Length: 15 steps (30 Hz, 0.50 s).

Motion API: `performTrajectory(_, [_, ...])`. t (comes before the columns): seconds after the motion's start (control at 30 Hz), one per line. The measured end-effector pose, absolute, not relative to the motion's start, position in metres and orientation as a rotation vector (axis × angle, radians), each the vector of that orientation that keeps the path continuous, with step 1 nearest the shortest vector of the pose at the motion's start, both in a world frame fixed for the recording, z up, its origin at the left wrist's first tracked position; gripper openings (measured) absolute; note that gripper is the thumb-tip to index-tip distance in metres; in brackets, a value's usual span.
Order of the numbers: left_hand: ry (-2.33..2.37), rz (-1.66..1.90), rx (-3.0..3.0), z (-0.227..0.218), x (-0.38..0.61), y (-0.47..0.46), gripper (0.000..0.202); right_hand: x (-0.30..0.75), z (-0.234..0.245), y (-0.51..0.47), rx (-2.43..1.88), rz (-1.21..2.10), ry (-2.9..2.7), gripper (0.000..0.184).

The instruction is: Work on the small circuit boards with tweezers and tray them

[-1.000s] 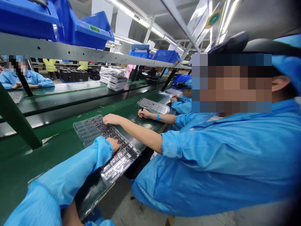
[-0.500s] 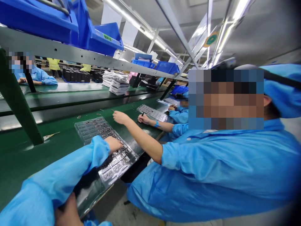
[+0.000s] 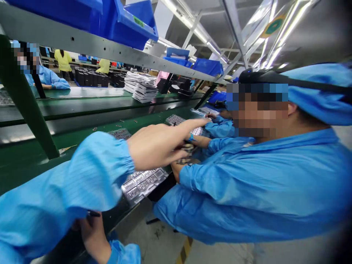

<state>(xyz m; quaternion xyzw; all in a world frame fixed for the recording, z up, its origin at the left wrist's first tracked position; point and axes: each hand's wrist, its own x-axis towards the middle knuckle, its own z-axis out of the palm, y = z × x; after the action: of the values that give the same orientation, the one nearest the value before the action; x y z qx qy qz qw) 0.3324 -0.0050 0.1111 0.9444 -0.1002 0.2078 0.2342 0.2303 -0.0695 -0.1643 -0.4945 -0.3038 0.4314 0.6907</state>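
My left hand point(image 3: 161, 146) is raised above the green belt in a blue sleeve, index finger stretched out to the right toward the co-worker, the other fingers curled, nothing in it. It hides most of the clear plastic tray point(image 3: 143, 182) of small dark parts below. My right hand point(image 3: 93, 233) is low at the bench's near edge, closed round a thin dark stick point(image 3: 94, 213). The co-worker in blue point(image 3: 255, 183) leans in from the right, forearm point(image 3: 178, 169) toward the tray.
A green conveyor belt point(image 3: 82, 135) runs left to right with loose small parts on it. Another parts tray point(image 3: 176, 120) lies further along by other workers. Blue bins point(image 3: 132, 25) sit on the shelf overhead. A green post point(image 3: 27, 99) stands at the left. Stacked trays point(image 3: 141, 90) sit on the far belt.
My left hand has lifted off the tray and swung up and right, index finger out. The co-worker's reaching hand is now hidden behind it. My right hand has come up into view.
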Motion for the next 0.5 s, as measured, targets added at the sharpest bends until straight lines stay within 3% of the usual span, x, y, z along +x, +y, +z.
performTrajectory(0.13, [0.056,0.407,2.465,0.059,0.258,0.017,0.018,0.230,-0.164,-0.068,-1.039,1.040,-0.651,0.047])
performTrajectory(0.3, [0.628,0.197,2.231,-0.030,0.150,0.032,0.030,0.232,-0.165,-0.073,-1.098,0.945,-0.651,0.047])
performTrajectory(0.5, [1.031,0.331,2.190,-0.112,0.074,0.025,0.038,0.232,-0.141,-0.076,-1.134,1.009,-0.817,0.042])
